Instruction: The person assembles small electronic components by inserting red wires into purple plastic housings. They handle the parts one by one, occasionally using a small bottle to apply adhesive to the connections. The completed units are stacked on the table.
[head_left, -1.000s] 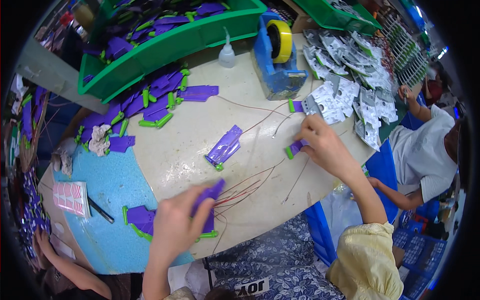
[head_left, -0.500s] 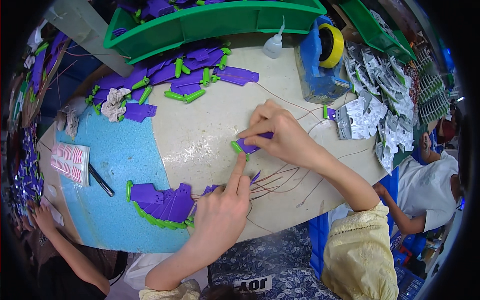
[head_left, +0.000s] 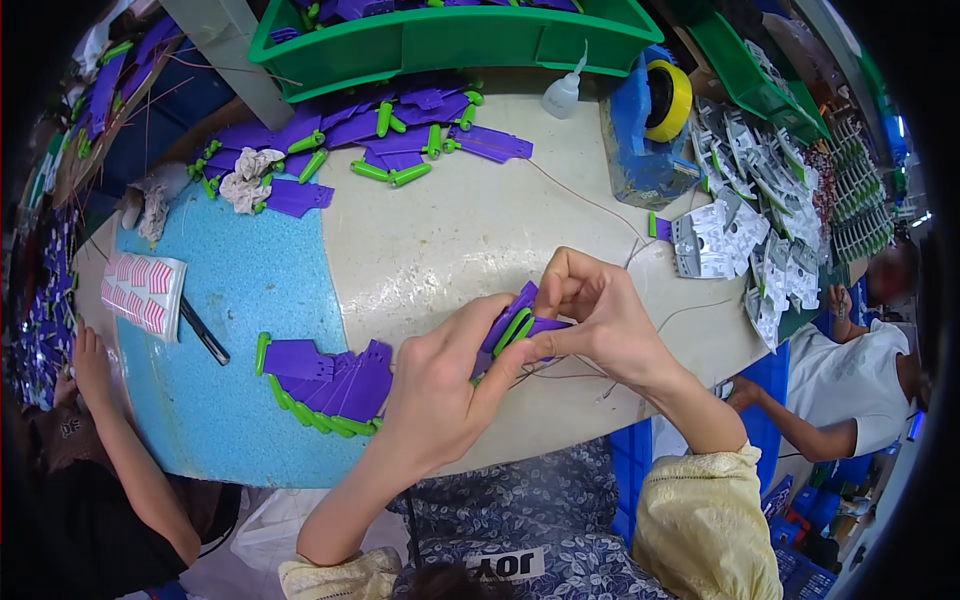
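Two hands meet over the pale table: left hand and right hand both pinch a purple piece with a green clip, apparently above thin wires. Similar purple pieces lie stacked just left.

We have one view only, from a fisheye camera worn on the person's head. It looks steeply down on the table, so we see the top almost from above. It is near: the left hand and the right hand meet close to the middle of the picture, and the forearms enter from the lower edge. Toward the rim the straight lines bend, like the green tray at the upper edge, and the corners are black. With one view, nothing is shared.
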